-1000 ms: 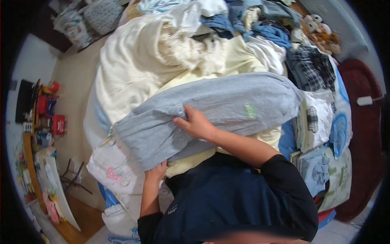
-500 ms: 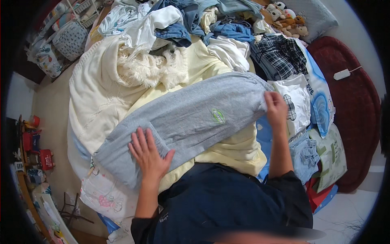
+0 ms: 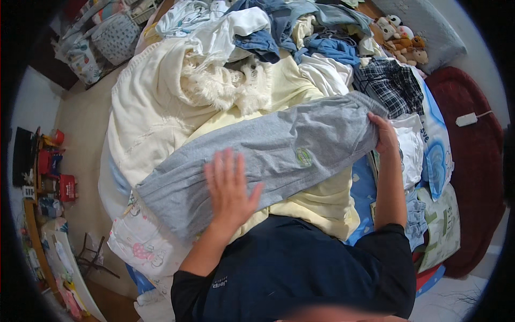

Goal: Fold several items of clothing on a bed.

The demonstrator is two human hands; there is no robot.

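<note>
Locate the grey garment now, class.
In the head view, the grey garment lies across the centre, over pale yellow cloth, the left hand over its left half and the right hand at its right end.

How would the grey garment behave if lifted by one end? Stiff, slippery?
Probably floppy: the grey garment shows soft creases. Lifted by the end at the right hand, it would likely sag, being long and lying flat. Probably not very slippery, since its surface looks matt.
</note>
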